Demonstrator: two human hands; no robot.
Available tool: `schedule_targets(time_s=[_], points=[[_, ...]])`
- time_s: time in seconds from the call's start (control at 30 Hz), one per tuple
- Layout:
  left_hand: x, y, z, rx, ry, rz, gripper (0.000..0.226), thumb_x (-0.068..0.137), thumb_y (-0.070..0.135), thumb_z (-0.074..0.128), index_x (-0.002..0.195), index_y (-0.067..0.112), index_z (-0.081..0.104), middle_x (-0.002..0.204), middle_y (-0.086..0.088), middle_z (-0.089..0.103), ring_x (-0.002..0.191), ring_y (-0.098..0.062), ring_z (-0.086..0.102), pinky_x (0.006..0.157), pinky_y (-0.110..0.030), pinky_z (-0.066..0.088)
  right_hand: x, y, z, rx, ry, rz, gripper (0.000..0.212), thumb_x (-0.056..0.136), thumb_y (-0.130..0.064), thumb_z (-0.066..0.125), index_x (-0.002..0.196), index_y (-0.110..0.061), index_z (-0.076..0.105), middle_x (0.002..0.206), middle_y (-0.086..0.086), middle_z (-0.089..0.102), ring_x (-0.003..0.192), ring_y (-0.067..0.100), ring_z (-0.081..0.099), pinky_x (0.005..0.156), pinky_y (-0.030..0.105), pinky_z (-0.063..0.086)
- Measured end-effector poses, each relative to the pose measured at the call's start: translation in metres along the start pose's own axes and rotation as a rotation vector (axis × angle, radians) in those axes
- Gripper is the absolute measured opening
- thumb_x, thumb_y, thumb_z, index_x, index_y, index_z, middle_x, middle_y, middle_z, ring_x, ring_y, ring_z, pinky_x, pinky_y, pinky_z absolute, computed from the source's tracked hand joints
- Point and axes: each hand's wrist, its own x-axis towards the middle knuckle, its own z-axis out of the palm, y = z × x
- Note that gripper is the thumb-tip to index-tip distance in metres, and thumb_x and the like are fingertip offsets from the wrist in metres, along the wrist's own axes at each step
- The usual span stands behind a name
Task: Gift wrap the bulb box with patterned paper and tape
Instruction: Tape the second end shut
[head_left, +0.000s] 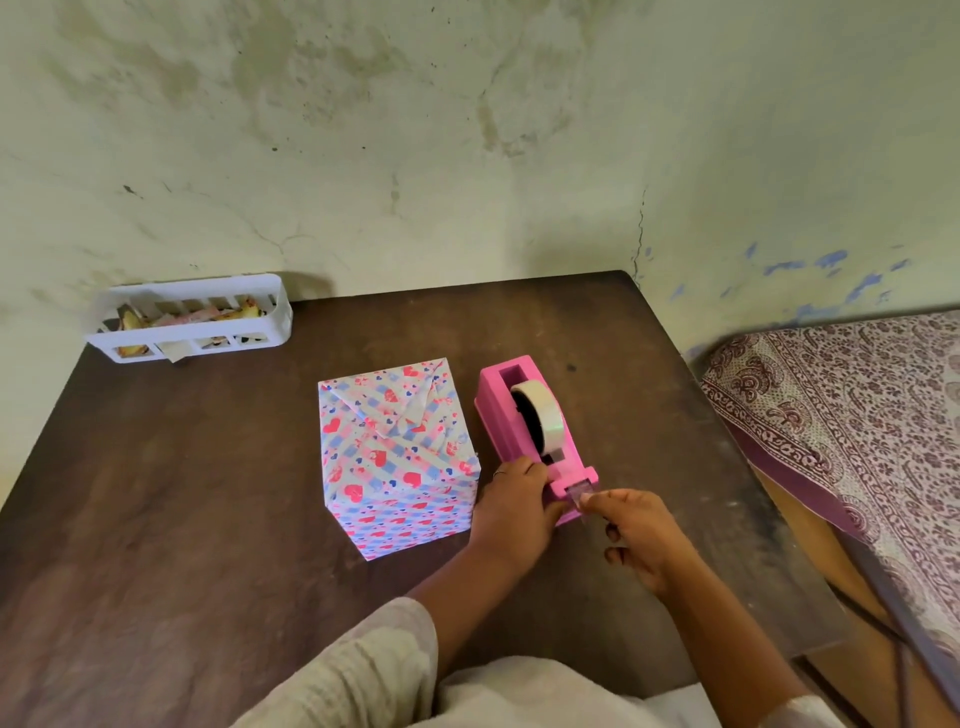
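Hands on pink tape dispenser — no readable writing

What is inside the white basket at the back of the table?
The white basket holds crumpled paper scraps, some yellowish, some pink-patterned; one strip hangs out in front. Its slatted wall hides whatever lies beneath them.
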Motion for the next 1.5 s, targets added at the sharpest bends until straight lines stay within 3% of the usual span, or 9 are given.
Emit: schedule_targets(time_s=[0.13,0.4,0.77,0.93,1.03,1.13,1.23,1.4,1.5], points=[[0.0,0.0,0.0,0.003,-0.002,0.006,0.038,0.091,0.033,0.059,0.125,0.02,0.051,0.127,0.0,0.052,0.121,-0.015,0.047,0.1,-0.03,0.043,-0.001,0.004,0.004,-0.224,0.088,-0.228,0.015,0.088,-0.017,0.061,0.077,-0.009,0.069,0.072,0.008,0.063,0.06,0.013,0.05,0.056,0.026,0.042],[-0.001,0.0,-0.001,0.037,0.024,-0.005,0.037,0.089,0.037,0.061,0.122,0.021,0.053,0.126,0.002,0.055,0.118,-0.015,0.05,0.098,-0.028,0.045,0.006,0.011,0.002,-0.922,0.408,-0.451,0.018,0.094,-0.029,0.05,0.084,-0.02,0.062,0.091,-0.003,0.045,0.085,0.01,0.039,0.067,0.021,0.033],[-0.005,0.004,-0.004,0.043,0.006,-0.023,0.035,0.091,0.034,0.059,0.122,0.019,0.052,0.127,0.0,0.054,0.118,-0.017,0.049,0.098,-0.029,0.044,-0.028,0.007,0.001,-0.487,0.351,-0.6,0.024,0.088,-0.002,0.057,0.08,-0.024,0.062,0.074,-0.008,0.061,0.068,0.002,0.054,0.058,0.01,0.036],[-0.019,0.01,-0.009,0.038,-0.095,-0.043,0.051,0.094,0.024,0.057,0.14,0.019,0.036,0.141,-0.005,0.043,0.127,-0.021,0.045,0.103,-0.034,0.041,-0.045,-0.011,0.002,-0.499,0.286,-0.677,0.068,0.086,-0.002,0.06,0.139,-0.034,0.031,0.061,-0.001,0.053,0.06,0.004,0.052,0.063,0.0,0.038],[-0.032,0.019,-0.028,0.051,-0.102,-0.011,0.058,0.096,0.027,0.053,0.146,0.023,0.024,0.147,-0.004,0.036,0.131,-0.02,0.041,0.107,-0.033,0.035,-0.049,-0.025,0.008,-0.464,0.305,-0.696,0.05,0.087,-0.004,0.06,0.133,-0.014,0.042,0.067,-0.004,0.057,0.065,0.005,0.056,0.06,0.0,0.037],[-0.05,0.032,-0.071,0.034,0.006,0.076,0.055,0.097,0.036,0.046,0.146,0.026,0.023,0.148,0.002,0.035,0.131,-0.017,0.04,0.109,-0.027,0.03,-0.051,-0.044,0.017,-0.423,0.246,-0.699,0.017,0.087,-0.007,0.06,0.103,-0.014,0.059,0.075,-0.008,0.062,0.073,0.005,0.061,0.061,0.005,0.042],[-0.07,0.031,-0.117,-0.138,0.172,0.255,0.04,0.097,0.038,0.045,0.135,0.026,0.042,0.135,0.006,0.05,0.118,-0.008,0.049,0.104,-0.02,0.036,-0.054,-0.07,0.032,-0.332,0.137,-0.67,0.013,0.085,-0.008,0.062,0.083,-0.02,0.061,0.08,-0.004,0.067,0.077,0.012,0.065,0.069,0.023,0.051],[-0.066,-0.026,-0.161,-0.258,0.63,0.222,0.045,0.084,0.032,0.056,0.126,0.017,0.051,0.127,0.004,0.053,0.119,-0.01,0.048,0.102,-0.018,0.035,-0.061,-0.117,0.074,-0.359,0.003,-0.79,0.013,0.09,-0.013,0.058,0.101,-0.018,0.054,0.087,-0.005,0.064,0.08,0.008,0.062,0.071,0.022,0.048],[-0.063,-0.057,-0.165,-0.267,0.568,0.032,0.078,0.082,0.036,0.068,0.145,0.02,0.025,0.15,0.003,0.028,0.141,-0.013,0.022,0.114,-0.024,0.02,-0.063,-0.135,0.105,-0.511,-0.098,-0.872,0.023,0.092,-0.012,0.055,0.113,-0.015,0.049,0.094,-0.008,0.058,0.08,0.002,0.059,0.068,0.013,0.046]])
